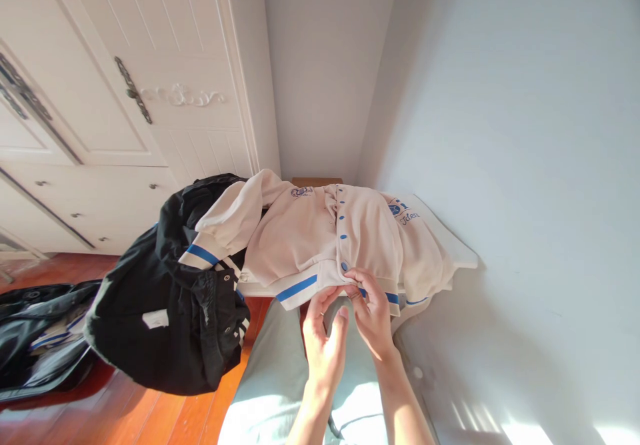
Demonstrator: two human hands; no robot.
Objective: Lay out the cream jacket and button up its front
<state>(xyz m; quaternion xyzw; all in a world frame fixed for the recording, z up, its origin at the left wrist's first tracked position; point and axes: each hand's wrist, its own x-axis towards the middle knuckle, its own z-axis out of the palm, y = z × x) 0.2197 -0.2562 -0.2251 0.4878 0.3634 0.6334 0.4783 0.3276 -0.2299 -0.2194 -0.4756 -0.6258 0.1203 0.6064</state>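
Note:
A cream jacket [295, 238] with blue snap buttons and blue-striped cuffs and hem lies spread out in front of me, its front facing up. At the bottom of the button placket, my right hand [367, 305] pinches the hem just under the lowest snap. My left hand [325, 338] holds the hem edge beside it, fingertips under the fabric and thumb raised. The two hands nearly touch. A black garment [170, 318] hangs in a heap at the left, touching the jacket's sleeve.
White cabinets [195, 45] with metal handles stand at the left and behind. A pale wall [525, 165] closes off the right. On the wooden floor [220, 405] at far left sits an open bag [50, 338] with dark clothes. My legs are below the jacket.

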